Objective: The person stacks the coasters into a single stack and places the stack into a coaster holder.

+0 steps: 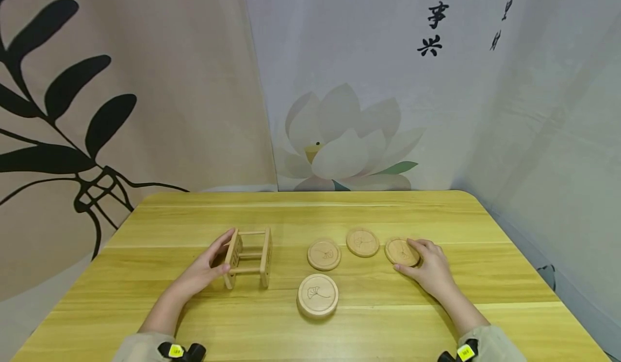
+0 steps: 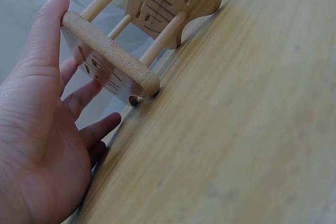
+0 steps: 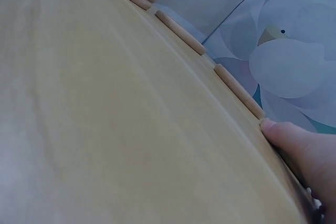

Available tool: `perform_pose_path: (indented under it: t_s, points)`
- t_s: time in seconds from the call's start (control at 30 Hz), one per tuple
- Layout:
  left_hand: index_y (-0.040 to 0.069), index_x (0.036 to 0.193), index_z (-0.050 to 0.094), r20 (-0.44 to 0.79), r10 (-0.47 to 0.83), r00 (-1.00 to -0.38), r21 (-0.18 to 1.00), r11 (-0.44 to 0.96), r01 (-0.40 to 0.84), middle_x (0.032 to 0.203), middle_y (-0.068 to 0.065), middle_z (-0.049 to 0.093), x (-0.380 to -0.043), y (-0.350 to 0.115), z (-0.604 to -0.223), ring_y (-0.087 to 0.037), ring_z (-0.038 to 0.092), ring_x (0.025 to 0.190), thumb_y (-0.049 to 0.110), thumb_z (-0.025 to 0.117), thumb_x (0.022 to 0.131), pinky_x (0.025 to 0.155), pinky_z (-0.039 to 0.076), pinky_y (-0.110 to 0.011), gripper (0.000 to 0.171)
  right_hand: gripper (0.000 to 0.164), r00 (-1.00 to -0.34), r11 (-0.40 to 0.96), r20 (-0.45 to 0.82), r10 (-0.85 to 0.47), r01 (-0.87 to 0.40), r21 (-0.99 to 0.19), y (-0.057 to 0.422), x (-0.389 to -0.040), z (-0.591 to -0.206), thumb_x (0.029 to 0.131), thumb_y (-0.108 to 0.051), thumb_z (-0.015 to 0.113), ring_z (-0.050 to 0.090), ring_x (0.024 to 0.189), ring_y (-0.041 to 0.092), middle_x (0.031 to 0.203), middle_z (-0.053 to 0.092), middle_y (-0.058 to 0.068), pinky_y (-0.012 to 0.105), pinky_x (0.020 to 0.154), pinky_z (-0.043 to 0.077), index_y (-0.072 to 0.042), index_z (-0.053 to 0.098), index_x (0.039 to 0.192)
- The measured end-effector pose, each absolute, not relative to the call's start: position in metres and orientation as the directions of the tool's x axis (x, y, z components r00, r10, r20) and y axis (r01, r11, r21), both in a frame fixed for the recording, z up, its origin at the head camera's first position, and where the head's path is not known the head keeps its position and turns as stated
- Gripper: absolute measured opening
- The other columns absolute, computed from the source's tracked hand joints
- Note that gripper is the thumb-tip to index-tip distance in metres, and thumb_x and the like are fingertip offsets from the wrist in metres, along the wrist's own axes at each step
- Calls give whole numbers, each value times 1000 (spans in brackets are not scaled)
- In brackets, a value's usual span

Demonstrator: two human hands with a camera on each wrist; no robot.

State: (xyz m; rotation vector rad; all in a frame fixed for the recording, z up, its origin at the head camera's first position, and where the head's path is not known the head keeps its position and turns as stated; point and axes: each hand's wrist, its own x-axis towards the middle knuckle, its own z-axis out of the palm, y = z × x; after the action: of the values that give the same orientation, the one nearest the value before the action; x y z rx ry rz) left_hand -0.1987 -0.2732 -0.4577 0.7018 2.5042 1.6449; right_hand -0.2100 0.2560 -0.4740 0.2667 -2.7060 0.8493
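Note:
At the left of the table my left hand (image 1: 204, 267) holds the near-side panel of a wooden coaster holder (image 1: 266, 259), thumb at its front edge and fingers toward the back. In the left wrist view, the fingertips meet the panel's outer face, which has cut-out slots. My right hand (image 1: 432, 270) grips a round wooden coaster (image 1: 400, 252) by its rim, thumb in front and fingers over the far right side. That coaster is hidden in the right wrist view, where only part of the hand (image 3: 304, 150) shows.
Two single coasters, one at the centre (image 1: 324, 255) and one farther back (image 1: 363, 242), lie flat between the hands. Nearer the front stands a short coaster stack (image 1: 317, 296), its top engraved with a leaf. Printed curtains (image 1: 349, 136) hang behind the wooden table (image 1: 388, 329).

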Motion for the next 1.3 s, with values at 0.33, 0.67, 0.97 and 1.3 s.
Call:
perform_pose_path:
  t_s: [0.33, 0.67, 0.97, 1.3]
  points:
    - [19, 155, 13, 185, 404, -896, 884, 329, 331, 151, -28, 21, -198, -272, -456, -51, 23, 133, 12, 60, 96, 94, 26, -71, 76, 77, -945, 809, 314, -88, -252, -531, 257, -211, -474, 74, -37, 83, 42, 114, 43, 124, 50, 27, 59, 95, 29, 7, 54, 130]
    - [14, 155, 13, 186, 403, -896, 888, 321, 329, 149, -30, 23, -197, -270, -455, -51, 24, 132, 14, 61, 96, 93, 30, -70, 76, 74, -938, 797, 338, -76, -261, -545, 256, -211, -473, 73, -32, 85, 42, 113, 42, 123, 50, 26, 57, 93, 33, 8, 55, 128]
    - [18, 155, 13, 187, 407, -894, 887, 321, 332, 151, -29, 21, -198, -271, -455, -51, 23, 133, 11, 60, 96, 94, 29, -69, 76, 74, -929, 785, 364, -71, -277, -555, 254, -208, -472, 73, -32, 85, 42, 113, 41, 122, 49, 24, 56, 92, 35, 7, 56, 129]
    - [18, 155, 13, 181, 407, -895, 889, 321, 326, 150, -29, 22, -199, -272, -458, -51, 24, 133, 15, 60, 96, 93, 30, -69, 76, 75, -922, 754, 379, -76, -302, -583, 252, -205, -470, 72, -33, 85, 42, 113, 40, 123, 49, 22, 56, 91, 36, 5, 56, 129]
